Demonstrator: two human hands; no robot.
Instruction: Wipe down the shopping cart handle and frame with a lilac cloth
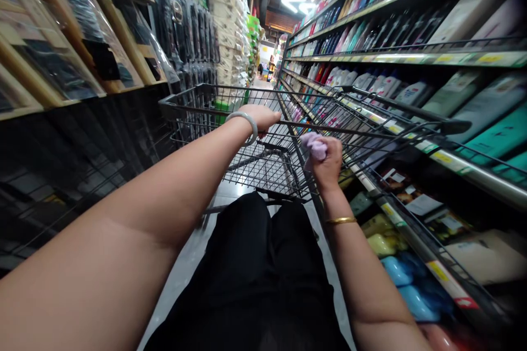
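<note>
My left hand [263, 116], with a pale bangle at the wrist, is closed around the near top bar of a black wire shopping cart [166, 103]. Its fingers curl down under the bar and are partly hidden. My right hand [330, 163] is a fist around a crumpled lilac cloth [315, 146], which bulges out above the thumb. That fist is on the right side of the near bar; whether it touches the bar I cannot tell. Through the cart's wire mesh the floor shows.
Close on the right runs a shelf [442, 156] with rows of bottles [496, 126] and price labels. Packaged goods [185, 27] hang along the left side, beside stacked boxes [230, 22]. The tiled aisle continues ahead toward bright lights [294, 3].
</note>
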